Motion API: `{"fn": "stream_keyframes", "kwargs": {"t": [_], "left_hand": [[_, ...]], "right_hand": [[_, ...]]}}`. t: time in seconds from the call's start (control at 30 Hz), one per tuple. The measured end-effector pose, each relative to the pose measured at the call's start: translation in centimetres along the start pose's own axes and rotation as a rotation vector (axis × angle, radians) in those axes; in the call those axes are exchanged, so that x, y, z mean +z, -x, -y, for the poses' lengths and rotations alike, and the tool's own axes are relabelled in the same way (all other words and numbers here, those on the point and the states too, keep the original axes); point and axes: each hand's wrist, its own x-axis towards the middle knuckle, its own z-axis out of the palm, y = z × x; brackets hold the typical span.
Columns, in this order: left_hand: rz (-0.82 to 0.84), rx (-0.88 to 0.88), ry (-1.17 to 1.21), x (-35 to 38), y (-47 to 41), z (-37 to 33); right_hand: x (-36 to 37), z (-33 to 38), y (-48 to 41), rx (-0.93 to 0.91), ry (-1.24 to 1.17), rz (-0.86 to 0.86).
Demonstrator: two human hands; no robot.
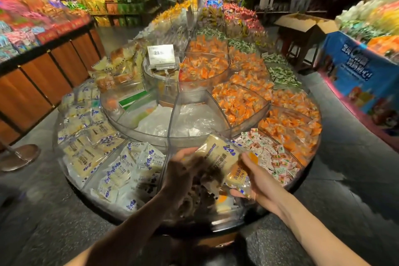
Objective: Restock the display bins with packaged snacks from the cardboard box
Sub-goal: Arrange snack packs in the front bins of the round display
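Snack packets [222,155]: you've got a small stack in the lower centre of frame, held over the front bin [218,222] of the round display. Your right hand [259,179] grips them, thumb on top, fingers underneath. Your left hand [183,170] is at the stack's left edge, dark and blurred, so can't tell if it's gripping or just steadying. Reads as the placing step: stock in hand, not yet down. Next move: lower into that front bin and lay flat. Keep clear of the blue-and-white packets [129,170] on the left and the pink-and-green sweets [269,153] on the right. Cardboard box [306,21] sits open, upper right, well apart; you'll need to walk back for more.
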Motion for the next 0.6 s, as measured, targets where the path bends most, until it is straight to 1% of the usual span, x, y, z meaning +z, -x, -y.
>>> {"fn": "stream_keyframes", "kwargs": {"t": [0.1, 0.17, 0.2, 0.3, 0.4, 0.43, 0.5, 0.6], "left_hand": [[-0.017, -0.203, 0.198, 0.2, -0.3, 0.9], [-0.013, -0.315, 0.223, 0.1, -0.5, 1.7], [-0.003, -0.348, 0.191, -0.1, -0.6, 2.2], [0.085, -0.380, 0.067, -1.0, -0.7, 2.8], [0.190, -0.436, 0.085, -2.2, -0.7, 3.0], [0.221, -0.422, 0.089, -2.6, -0.6, 3.2], [0.216, -0.412, 0.124, -3.6, -0.5, 3.7], [0.116, -0.427, 0.190, -5.5, -0.4, 4.5]], "right_hand": [[0.6, -0.1, -0.8, -0.007, 0.033, 0.008], [1.2, -0.1, -1.2, -0.039, 0.070, 0.011], [1.5, -0.1, -1.4, -0.054, 0.098, -0.002], [1.8, 0.3, -1.9, -0.076, 0.185, -0.048], [1.9, 0.5, -2.3, -0.072, 0.366, -0.059], [1.9, 0.4, -2.5, -0.063, 0.402, -0.053], [2.0, 0.0, -3.1, -0.023, 0.394, -0.060], [1.0, -1.2, -4.6, 0.038, 0.261, -0.095]]}}
